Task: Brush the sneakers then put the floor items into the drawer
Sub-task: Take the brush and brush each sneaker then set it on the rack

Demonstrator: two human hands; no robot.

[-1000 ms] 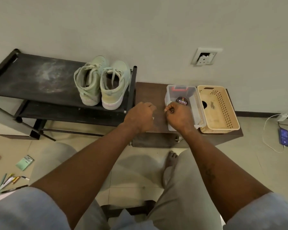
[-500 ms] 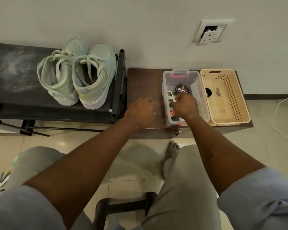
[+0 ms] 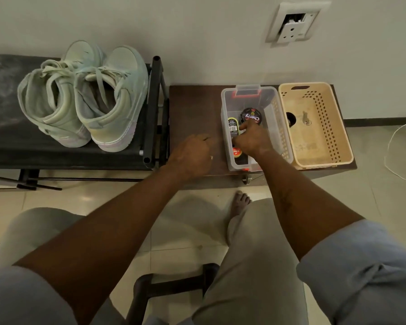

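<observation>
The black shoe rack carries the pale green sneakers at its right end. Just beside it, the brown tabletop bears a clear box. The left hand rests there with curled fingers. The right hand is inside the box, touching a polish tin. I cannot tell if either hand grips something.

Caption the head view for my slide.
Right hand at the Cherry polish tin in a clear bin; left hand over the cabinet beside mint sneakers.
</observation>
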